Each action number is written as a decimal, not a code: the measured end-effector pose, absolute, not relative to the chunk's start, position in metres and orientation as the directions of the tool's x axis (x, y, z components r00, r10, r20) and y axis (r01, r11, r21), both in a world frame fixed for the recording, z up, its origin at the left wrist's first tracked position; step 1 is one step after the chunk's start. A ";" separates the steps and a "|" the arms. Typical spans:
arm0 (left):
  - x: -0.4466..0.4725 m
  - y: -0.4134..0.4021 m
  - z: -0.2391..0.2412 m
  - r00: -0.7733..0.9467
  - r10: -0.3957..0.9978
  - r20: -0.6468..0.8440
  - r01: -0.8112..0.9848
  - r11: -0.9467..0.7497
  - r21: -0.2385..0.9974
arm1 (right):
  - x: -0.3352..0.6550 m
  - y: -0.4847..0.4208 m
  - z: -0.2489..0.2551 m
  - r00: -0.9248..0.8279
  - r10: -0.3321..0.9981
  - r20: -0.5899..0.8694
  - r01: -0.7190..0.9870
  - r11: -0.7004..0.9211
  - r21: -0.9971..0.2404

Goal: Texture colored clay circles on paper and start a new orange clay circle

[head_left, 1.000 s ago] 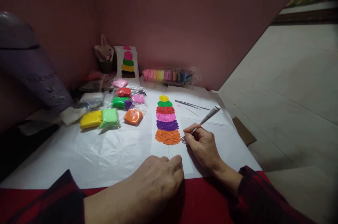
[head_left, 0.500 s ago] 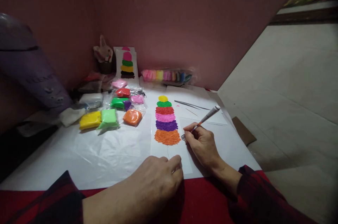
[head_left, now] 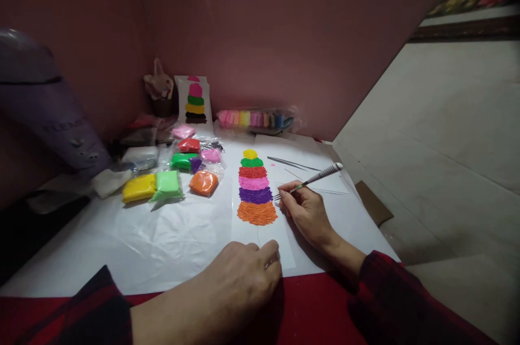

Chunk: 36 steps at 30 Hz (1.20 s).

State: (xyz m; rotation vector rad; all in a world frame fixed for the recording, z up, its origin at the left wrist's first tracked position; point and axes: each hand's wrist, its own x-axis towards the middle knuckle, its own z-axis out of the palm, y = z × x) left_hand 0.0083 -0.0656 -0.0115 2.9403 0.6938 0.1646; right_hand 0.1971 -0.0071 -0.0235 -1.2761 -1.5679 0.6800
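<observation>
My right hand pinches a small fork-tipped tool with a striped handle. Its prongs touch the right edge of the purple band of a clay picture. That picture is a stack of yellow, green, red, pink, purple and orange bands on a white paper strip. My left hand rests curled at the strip's near end, with its fingertips pressing on the paper.
Bags of coloured clay lie left of the picture. A sample picture leans on the wall beside a pack of clay sticks. Thin metal tools lie on paper behind my right hand. A purple appliance stands at left.
My right hand has moved the fork tip up from the orange band's edge to the purple band's edge. My left hand has stayed put.
</observation>
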 end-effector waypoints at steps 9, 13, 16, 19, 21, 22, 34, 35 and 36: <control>0.015 -0.063 -0.009 0.872 0.489 0.020 0.483 -0.867 0.120 | 0.199 0.008 -0.027 -0.029 0.936 0.351 0.422 0.329 -0.845; 0.017 -0.064 0.001 0.869 0.491 -0.059 0.494 -0.861 0.119 | 0.198 0.006 -0.028 -0.087 0.935 0.344 0.421 0.347 -0.838; 0.017 -0.066 0.006 0.861 0.505 -0.067 0.509 -0.845 0.166 | 0.196 0.005 -0.026 -0.094 0.933 0.348 0.440 0.352 -0.826; 0.016 -0.066 0.004 0.863 0.504 -0.037 0.502 -0.847 0.176 | 0.196 0.005 -0.025 -0.102 0.931 0.350 0.445 0.357 -0.821; 0.016 -0.065 0.001 0.871 0.491 -0.016 0.488 -0.861 0.146 | 0.196 0.004 -0.025 -0.108 0.931 0.348 0.436 0.359 -0.825; 0.017 -0.064 -0.001 0.875 0.485 -0.017 0.482 -0.866 0.132 | 0.196 0.004 -0.025 -0.109 0.932 0.347 0.431 0.359 -0.828; 0.017 -0.063 -0.004 0.870 0.490 -0.050 0.492 -0.867 0.079 | 0.198 0.006 -0.029 -0.041 0.927 0.374 0.525 0.338 -0.781; 0.017 -0.063 -0.004 0.871 0.489 -0.043 0.491 -0.867 0.084 | 0.198 0.006 -0.029 -0.022 0.927 0.376 0.516 0.332 -0.789; 0.017 -0.063 -0.004 0.873 0.487 -0.038 0.488 -0.868 0.088 | 0.198 0.006 -0.029 -0.011 0.927 0.376 0.502 0.330 -0.799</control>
